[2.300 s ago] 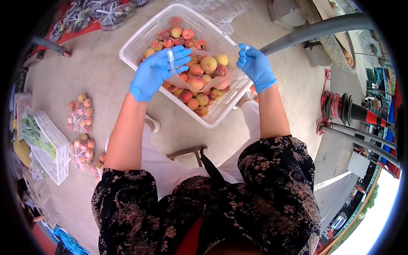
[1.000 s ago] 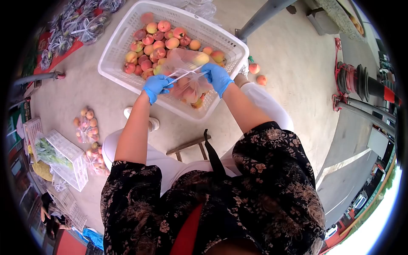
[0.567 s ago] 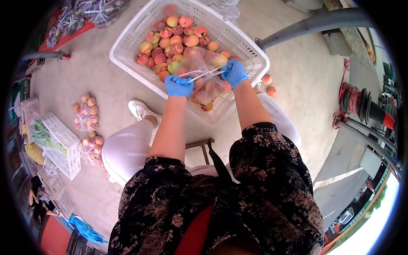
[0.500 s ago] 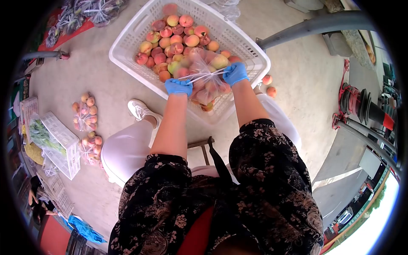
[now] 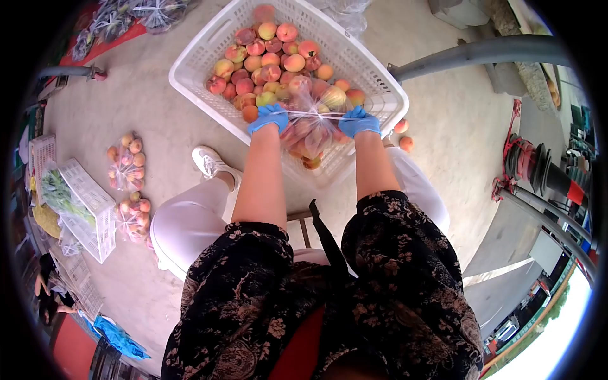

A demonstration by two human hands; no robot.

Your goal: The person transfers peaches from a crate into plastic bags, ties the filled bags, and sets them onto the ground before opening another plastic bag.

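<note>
Left hand (image 5: 269,118), right hand (image 5: 359,121), arms outstretched, pinch ties (image 5: 324,114) of peach-filled bag (image 5: 310,136) over near corner of white crate (image 5: 366,71); loose peaches (image 5: 252,63) beyond.

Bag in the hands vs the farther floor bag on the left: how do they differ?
Place: the held bag is over the near end of the crate; the floor bag lies on the floor.
Handling: the held bag's handles are pulled taut between left hand and right hand; no hand touches the floor bag.
Shared: both are see-through plastic with peaches inside.
</note>
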